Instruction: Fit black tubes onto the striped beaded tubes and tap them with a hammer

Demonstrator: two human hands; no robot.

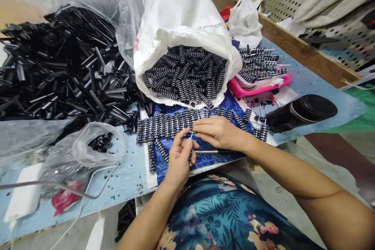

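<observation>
Here, at the near edge of the table [307, 82], the left hand [179, 160] is pinching a thin wire pin [191, 136] between thumb and fingers. The right hand [218, 132] is curling its fingers onto 1 black cylinder at the end of the row of cylinders [166, 125] lying on the blue sheet [205, 160]. Behind them, the white sack [181, 27] is lying open, full of cylinders.

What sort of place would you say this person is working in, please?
Probably a small hand-assembly workbench for electronic parts. A white sack is full of black cylindrical components, a row of them lies before the hands, and a heap of black tubes fills the left.
</observation>
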